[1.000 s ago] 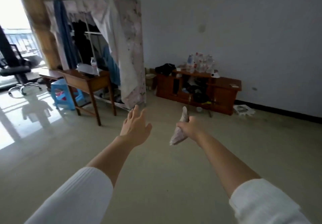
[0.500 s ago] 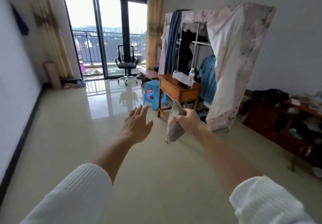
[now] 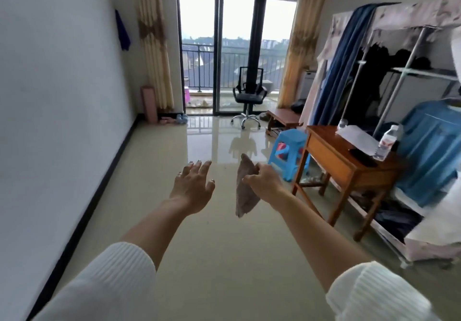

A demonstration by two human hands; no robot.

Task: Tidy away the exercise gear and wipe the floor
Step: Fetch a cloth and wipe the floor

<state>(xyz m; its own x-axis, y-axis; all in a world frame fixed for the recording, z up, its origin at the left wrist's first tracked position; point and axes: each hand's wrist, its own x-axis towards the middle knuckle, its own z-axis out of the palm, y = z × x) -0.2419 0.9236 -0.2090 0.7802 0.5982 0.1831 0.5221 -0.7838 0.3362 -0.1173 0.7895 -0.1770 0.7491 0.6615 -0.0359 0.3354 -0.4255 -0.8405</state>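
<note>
Above glossy floor [image 3: 224, 258]: right hand [image 3: 268, 183] grip pinching grey cloth [image 3: 245, 196], fingers partly hidden behind it; left hand [image 3: 193, 186] spread.

The left sleeve [image 3: 104, 285] and the right sleeve [image 3: 374, 293] are white ribbed knit and end at mid-forearm. The left hand [image 3: 193, 186] has dark painted nails [image 3: 198, 162] and a thin ring [image 3: 179, 174].

One view, worn on the head, facing straight down the room toward the balcony doors [image 3: 238, 53], tilted a little to the floor [image 3: 224, 258] (wide lens, edges bend); left hand [image 3: 193, 186] and right hand [image 3: 265, 182] close, office chair [image 3: 249, 93] far off.
</note>
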